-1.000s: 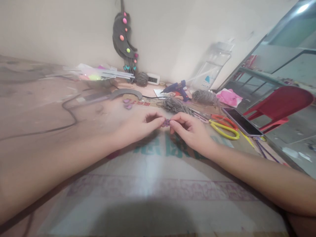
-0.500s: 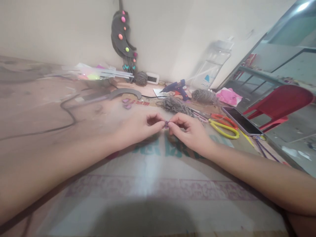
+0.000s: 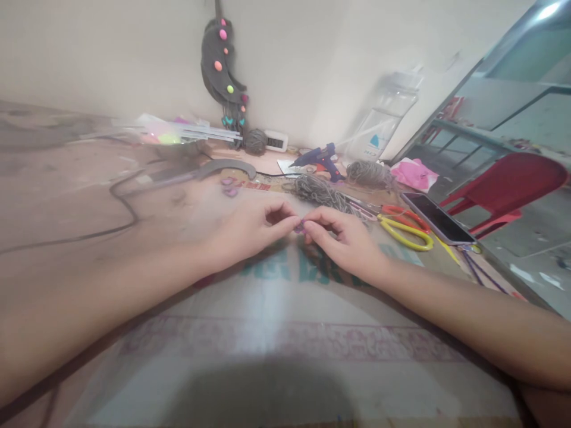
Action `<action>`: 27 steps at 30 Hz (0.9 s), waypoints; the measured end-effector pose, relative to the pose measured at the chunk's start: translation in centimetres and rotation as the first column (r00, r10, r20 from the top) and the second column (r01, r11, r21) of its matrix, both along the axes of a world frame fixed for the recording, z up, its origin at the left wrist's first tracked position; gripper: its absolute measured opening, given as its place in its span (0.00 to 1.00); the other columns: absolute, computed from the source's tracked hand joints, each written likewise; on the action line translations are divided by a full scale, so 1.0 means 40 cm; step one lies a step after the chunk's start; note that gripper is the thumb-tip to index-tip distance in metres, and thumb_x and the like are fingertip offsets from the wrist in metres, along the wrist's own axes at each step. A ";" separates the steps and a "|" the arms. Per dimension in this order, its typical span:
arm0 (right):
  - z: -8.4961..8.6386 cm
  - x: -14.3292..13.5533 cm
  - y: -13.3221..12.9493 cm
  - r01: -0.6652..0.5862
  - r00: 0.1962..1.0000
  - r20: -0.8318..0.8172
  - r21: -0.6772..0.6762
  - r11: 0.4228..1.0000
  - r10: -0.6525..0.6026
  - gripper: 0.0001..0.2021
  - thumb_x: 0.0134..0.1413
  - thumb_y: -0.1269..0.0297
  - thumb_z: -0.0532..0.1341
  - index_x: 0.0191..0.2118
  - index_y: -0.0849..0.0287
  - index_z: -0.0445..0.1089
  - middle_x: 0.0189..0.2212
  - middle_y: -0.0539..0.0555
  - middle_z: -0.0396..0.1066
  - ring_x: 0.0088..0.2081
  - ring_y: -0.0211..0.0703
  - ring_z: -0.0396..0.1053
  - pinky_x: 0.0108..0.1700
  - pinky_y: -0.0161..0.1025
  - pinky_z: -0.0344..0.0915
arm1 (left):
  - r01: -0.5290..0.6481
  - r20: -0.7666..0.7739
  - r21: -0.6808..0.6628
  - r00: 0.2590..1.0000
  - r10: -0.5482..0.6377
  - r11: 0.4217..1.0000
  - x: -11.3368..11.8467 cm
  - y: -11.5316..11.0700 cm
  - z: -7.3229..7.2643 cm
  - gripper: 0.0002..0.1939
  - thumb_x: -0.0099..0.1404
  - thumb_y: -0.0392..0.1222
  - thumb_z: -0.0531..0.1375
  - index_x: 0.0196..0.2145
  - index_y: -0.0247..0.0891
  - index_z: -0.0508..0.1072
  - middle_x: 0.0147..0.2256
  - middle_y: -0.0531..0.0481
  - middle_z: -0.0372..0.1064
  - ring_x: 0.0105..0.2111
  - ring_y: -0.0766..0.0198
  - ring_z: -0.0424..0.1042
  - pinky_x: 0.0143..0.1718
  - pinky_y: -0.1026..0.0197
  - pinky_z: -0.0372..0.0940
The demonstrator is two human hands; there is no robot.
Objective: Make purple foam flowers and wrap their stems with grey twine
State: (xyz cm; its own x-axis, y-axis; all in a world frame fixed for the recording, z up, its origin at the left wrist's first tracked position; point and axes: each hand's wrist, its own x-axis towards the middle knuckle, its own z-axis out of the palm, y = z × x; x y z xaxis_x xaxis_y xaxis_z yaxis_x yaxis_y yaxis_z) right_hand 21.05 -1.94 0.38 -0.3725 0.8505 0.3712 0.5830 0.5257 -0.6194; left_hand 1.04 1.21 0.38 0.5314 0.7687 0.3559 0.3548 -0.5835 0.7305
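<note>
My left hand (image 3: 263,229) and my right hand (image 3: 343,238) meet fingertip to fingertip over the middle of the table. Between them they pinch a small purple piece (image 3: 300,226), mostly covered by the fingers; its exact kind is too small to make out. Both hands are closed in a pinch. Just beyond the left hand lie several small purple pieces (image 3: 229,191). A loose heap of grey yarn (image 3: 319,193) lies behind the right hand, and scissors (image 3: 408,233) with yellow and orange handles rest to its right.
Along the wall stand a blue glue gun (image 3: 319,159), a yarn ball (image 3: 256,141), a white digital device (image 3: 276,141) and a clear bottle (image 3: 381,122). A grey crescent decoration (image 3: 216,62) hangs above. A phone (image 3: 439,219) lies at the right edge; a black cable (image 3: 122,202) crosses the left.
The fingertips and the purple piece have shifted very slightly to the right. The piece looks a little turned. Everything else is the same.
</note>
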 end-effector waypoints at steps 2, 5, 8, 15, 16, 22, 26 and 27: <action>-0.002 0.000 0.001 0.011 1.000 -0.022 -0.031 0.999 -0.012 0.08 0.63 0.63 0.57 0.35 0.59 0.70 0.24 0.48 0.72 0.25 0.35 0.67 0.29 0.33 0.62 | 0.012 -0.004 0.006 1.000 -0.012 1.000 -0.003 0.003 -0.004 0.12 0.69 0.46 0.57 0.33 0.37 0.76 0.31 0.52 0.74 0.31 0.66 0.69 0.34 0.63 0.62; -0.005 0.001 0.004 0.028 0.999 -0.042 -0.053 0.998 -0.030 0.07 0.62 0.64 0.58 0.33 0.58 0.69 0.23 0.48 0.71 0.25 0.35 0.66 0.28 0.33 0.61 | 0.029 -0.011 0.008 1.000 -0.029 1.000 -0.009 0.008 -0.009 0.16 0.71 0.47 0.54 0.33 0.38 0.76 0.29 0.52 0.72 0.31 0.65 0.69 0.33 0.63 0.61; -0.009 0.003 0.007 0.033 0.997 -0.069 -0.083 0.996 -0.039 0.07 0.62 0.63 0.58 0.33 0.58 0.68 0.23 0.48 0.71 0.25 0.35 0.66 0.28 0.33 0.61 | 0.021 -0.017 -0.007 1.000 -0.021 1.000 -0.010 0.010 -0.010 0.18 0.72 0.48 0.52 0.34 0.37 0.76 0.29 0.52 0.71 0.30 0.64 0.68 0.32 0.62 0.61; -0.004 0.002 0.007 0.036 0.994 -0.096 -0.101 0.994 -0.046 0.08 0.63 0.61 0.58 0.33 0.57 0.69 0.23 0.47 0.71 0.24 0.35 0.66 0.29 0.34 0.61 | -0.017 -0.041 -0.099 0.999 0.013 0.995 -0.004 0.005 -0.005 0.12 0.67 0.46 0.56 0.34 0.38 0.76 0.31 0.51 0.75 0.33 0.62 0.71 0.34 0.61 0.63; -0.002 0.001 0.005 0.042 0.995 -0.081 -0.094 0.995 -0.049 0.08 0.63 0.62 0.58 0.33 0.58 0.69 0.23 0.47 0.71 0.25 0.35 0.66 0.29 0.34 0.61 | -0.024 -0.044 -0.093 0.999 0.020 0.995 -0.004 0.004 -0.005 0.12 0.67 0.45 0.56 0.34 0.38 0.76 0.31 0.51 0.75 0.32 0.62 0.71 0.34 0.61 0.63; 0.006 -0.001 0.001 0.024 0.998 -0.060 -0.088 0.996 -0.029 0.09 0.64 0.61 0.56 0.36 0.58 0.71 0.26 0.49 0.72 0.27 0.36 0.67 0.30 0.35 0.61 | -0.050 -0.049 -0.045 0.998 0.048 0.998 -0.003 0.000 0.000 0.11 0.66 0.44 0.57 0.32 0.37 0.75 0.30 0.52 0.74 0.31 0.63 0.70 0.34 0.61 0.63; -0.007 0.001 0.009 0.016 0.990 -0.136 -0.124 0.992 -0.033 0.09 0.59 0.59 0.62 0.42 0.57 0.68 0.27 0.47 0.71 0.28 0.37 0.67 0.31 0.35 0.61 | -0.077 -0.029 -0.033 0.997 0.076 0.997 -0.003 0.000 0.006 0.10 0.66 0.43 0.57 0.30 0.37 0.74 0.29 0.52 0.73 0.31 0.63 0.70 0.34 0.62 0.62; -0.012 0.002 0.013 0.020 0.988 -0.148 -0.122 0.992 -0.038 0.11 0.57 0.60 0.64 0.43 0.57 0.67 0.27 0.47 0.70 0.28 0.36 0.67 0.31 0.35 0.62 | -0.079 -0.021 -0.034 0.997 0.079 0.996 -0.002 0.000 0.007 0.10 0.66 0.43 0.57 0.30 0.37 0.74 0.29 0.52 0.73 0.31 0.64 0.70 0.34 0.62 0.62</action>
State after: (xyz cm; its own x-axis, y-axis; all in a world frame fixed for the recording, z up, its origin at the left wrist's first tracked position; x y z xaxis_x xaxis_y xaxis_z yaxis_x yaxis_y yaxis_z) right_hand 21.15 -1.44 -0.08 -0.2951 0.9017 0.3160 0.4925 0.4270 -0.7584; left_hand 0.94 1.19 0.66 0.4750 0.8203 0.3185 0.4129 -0.5274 0.7426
